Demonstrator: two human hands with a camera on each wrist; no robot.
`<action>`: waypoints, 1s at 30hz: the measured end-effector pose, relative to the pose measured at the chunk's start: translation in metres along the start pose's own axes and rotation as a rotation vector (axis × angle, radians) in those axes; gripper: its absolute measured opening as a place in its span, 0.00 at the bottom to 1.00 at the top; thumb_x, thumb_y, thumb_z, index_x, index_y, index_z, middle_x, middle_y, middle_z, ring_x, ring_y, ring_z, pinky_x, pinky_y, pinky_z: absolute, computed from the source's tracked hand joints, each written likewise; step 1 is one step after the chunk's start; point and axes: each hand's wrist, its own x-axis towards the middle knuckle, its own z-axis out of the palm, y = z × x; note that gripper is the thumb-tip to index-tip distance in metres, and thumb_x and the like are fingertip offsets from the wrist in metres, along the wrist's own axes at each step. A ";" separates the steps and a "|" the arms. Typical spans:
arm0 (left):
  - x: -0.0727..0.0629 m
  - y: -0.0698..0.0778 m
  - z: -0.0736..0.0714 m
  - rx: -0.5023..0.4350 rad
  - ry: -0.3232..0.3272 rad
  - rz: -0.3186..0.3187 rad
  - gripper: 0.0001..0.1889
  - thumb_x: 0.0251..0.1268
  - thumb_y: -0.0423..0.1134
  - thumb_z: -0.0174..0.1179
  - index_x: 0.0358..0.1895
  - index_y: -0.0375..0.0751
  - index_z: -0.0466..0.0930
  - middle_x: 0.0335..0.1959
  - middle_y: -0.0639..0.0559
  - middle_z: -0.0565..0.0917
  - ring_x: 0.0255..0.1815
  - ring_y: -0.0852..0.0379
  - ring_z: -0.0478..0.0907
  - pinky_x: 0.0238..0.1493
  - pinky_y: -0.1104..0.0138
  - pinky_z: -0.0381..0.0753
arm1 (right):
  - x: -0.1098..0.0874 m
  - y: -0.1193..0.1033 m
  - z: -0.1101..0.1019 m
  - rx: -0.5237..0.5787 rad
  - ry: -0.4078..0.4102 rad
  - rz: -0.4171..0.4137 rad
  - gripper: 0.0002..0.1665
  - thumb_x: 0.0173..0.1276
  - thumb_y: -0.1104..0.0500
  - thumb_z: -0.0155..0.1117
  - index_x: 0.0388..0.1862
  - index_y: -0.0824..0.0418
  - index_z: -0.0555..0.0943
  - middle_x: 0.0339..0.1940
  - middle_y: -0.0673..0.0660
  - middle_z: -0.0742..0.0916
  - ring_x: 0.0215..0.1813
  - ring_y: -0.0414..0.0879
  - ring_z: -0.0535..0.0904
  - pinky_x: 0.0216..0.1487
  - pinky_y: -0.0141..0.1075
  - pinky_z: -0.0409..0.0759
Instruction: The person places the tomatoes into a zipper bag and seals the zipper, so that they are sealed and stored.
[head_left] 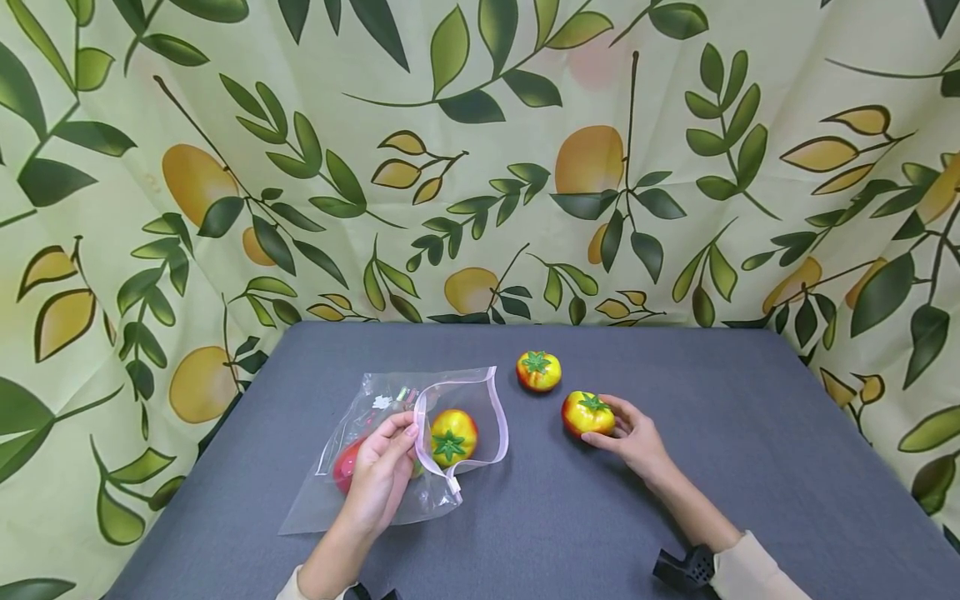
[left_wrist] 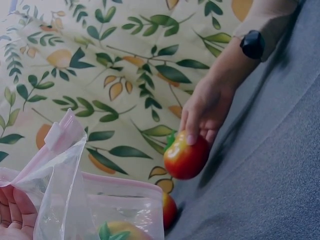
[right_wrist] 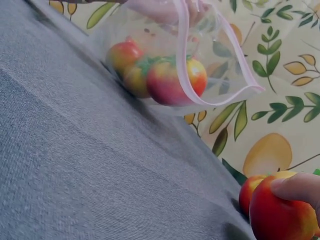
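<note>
A clear zip bag (head_left: pixel 330 492) with a pink-edged mouth lies on the left of the table, its mouth spread toward the right. My left hand (head_left: pixel 382 475) pinches the near side of that mouth between thumb and fingers. Inside the bag sit a red-and-yellow toy tomato (head_left: pixel 454 435) with a green leafy top and a red fruit (head_left: pixel 347 463), partly hidden by my hand. To the right of the bag, my right hand (head_left: pixel 637 437) grips another toy tomato (head_left: pixel 585 415), thumb on the near side. In the right wrist view this tomato (right_wrist: pixel 280 215) looks mostly red.
One more toy tomato (head_left: pixel 538 372) rests on the table, behind and left of the one in my right hand. A grey cloth covers the table (head_left: pixel 562 533). Behind it hangs a leaf-and-fruit patterned curtain (head_left: pixel 510 208). The bag's zip slider (head_left: pixel 454 485) hangs at its near corner.
</note>
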 end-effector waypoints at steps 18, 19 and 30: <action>-0.001 -0.001 0.000 -0.004 -0.009 -0.001 0.15 0.72 0.27 0.43 0.44 0.49 0.77 0.39 0.64 0.78 0.39 0.71 0.76 0.45 0.80 0.76 | -0.009 -0.006 0.012 0.057 -0.065 -0.076 0.43 0.54 0.62 0.74 0.67 0.66 0.67 0.66 0.68 0.75 0.52 0.28 0.76 0.55 0.20 0.74; -0.001 -0.001 0.000 -0.002 -0.008 -0.002 0.15 0.72 0.27 0.43 0.44 0.49 0.77 0.39 0.64 0.78 0.39 0.71 0.76 0.45 0.80 0.76 | -0.009 -0.006 0.013 0.063 -0.065 -0.077 0.43 0.54 0.63 0.74 0.67 0.66 0.67 0.66 0.67 0.75 0.50 0.25 0.75 0.55 0.19 0.74; -0.001 -0.001 0.000 0.011 0.000 -0.012 0.13 0.73 0.28 0.43 0.44 0.49 0.76 0.39 0.63 0.78 0.39 0.71 0.75 0.45 0.80 0.76 | -0.017 -0.014 0.019 0.099 -0.084 -0.106 0.42 0.54 0.63 0.74 0.67 0.66 0.68 0.66 0.68 0.76 0.49 0.22 0.74 0.56 0.19 0.74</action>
